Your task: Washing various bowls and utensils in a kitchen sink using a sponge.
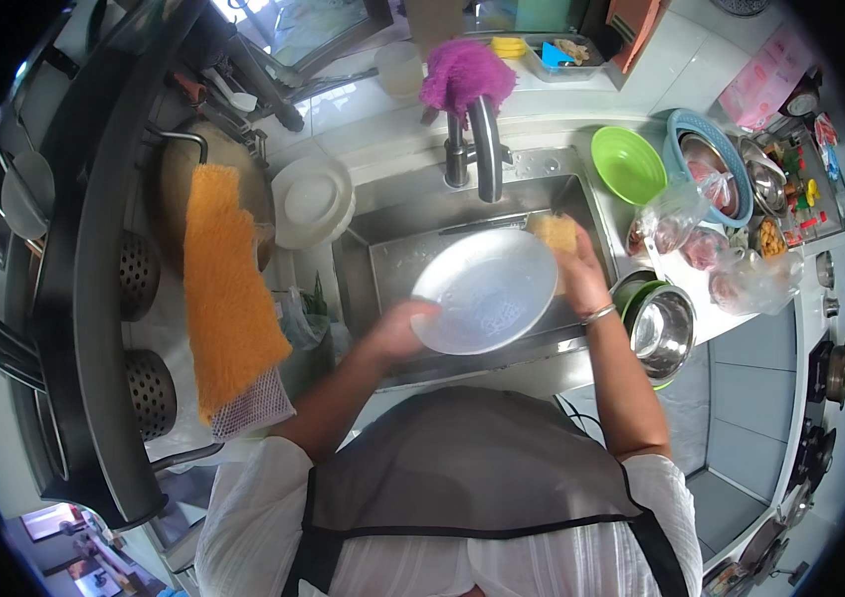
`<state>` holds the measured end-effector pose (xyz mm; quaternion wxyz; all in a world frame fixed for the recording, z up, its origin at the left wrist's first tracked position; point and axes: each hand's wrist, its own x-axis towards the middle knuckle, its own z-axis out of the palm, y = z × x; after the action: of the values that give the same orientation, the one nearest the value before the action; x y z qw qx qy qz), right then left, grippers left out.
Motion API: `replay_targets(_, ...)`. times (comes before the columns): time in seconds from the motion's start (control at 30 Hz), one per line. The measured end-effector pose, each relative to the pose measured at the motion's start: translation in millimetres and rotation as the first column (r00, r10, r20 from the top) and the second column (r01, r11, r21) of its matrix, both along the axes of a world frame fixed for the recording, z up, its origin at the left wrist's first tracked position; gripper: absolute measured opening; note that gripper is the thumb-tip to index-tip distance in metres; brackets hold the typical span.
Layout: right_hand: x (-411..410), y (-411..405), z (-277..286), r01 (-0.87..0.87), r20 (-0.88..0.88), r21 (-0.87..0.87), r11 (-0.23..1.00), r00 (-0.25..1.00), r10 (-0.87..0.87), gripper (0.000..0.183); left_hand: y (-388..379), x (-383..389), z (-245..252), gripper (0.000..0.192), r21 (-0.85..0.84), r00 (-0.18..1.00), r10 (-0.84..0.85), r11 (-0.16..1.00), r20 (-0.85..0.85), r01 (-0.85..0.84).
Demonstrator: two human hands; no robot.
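Note:
A wide white bowl (486, 287) with suds on its inner surface is tilted above the stainless steel sink (400, 261). My left hand (400, 328) grips the bowl's rim at its lower left, a little blurred. At the bowl's upper right, my right hand (583, 272) holds a yellow sponge (555, 233) by the far rim, partly behind the bowl. Whether the sponge touches the bowl is hard to tell. Above the sink's back edge stands a metal faucet (488, 149) with a magenta cloth (467, 74) draped over it.
Left of the sink are stacked white dishes (312, 201) and an orange cloth (228, 298) hanging from a dark rack (105, 261). On the right stand a green bowl (629, 164), a blue basket (743, 149), plastic bags of food (668, 216) and nested metal bowls (662, 328) by the counter edge.

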<state>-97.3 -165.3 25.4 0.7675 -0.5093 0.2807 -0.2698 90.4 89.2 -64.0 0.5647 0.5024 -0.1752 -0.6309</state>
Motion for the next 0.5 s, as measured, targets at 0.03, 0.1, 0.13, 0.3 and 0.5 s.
replay_targets(0.03,1,3,-1,0.01,0.095,0.206,0.979,0.995,-0.03,0.048,-4,-8,-2,0.04,0.055,0.989,0.017,0.998,-0.144,-0.009)
replay_targets(0.1,4,2,-13,-0.03,0.121,0.32,0.947,0.993,-0.009,0.05,-5,-17,-3,0.035,0.083,0.984,0.021,0.996,-0.175,-0.007)
replay_targets(0.13,6,6,-9,-0.005,0.148,0.351,0.936,0.988,-0.05,0.049,-5,-22,-4,0.031,0.112,0.977,0.034,0.994,-0.21,-0.01)
replay_targets(0.3,23,25,52,0.185,0.085,0.205,0.961,0.975,-0.205,0.045,-3,-36,-31,0.036,-0.07,0.994,0.104,0.992,-0.036,-0.106)
replay_targets(0.5,19,69,75,0.217,0.142,-0.722,0.657,0.976,-0.166,0.049,-25,-36,38,0.035,0.011,0.416,0.097,0.979,-0.904,-0.204)
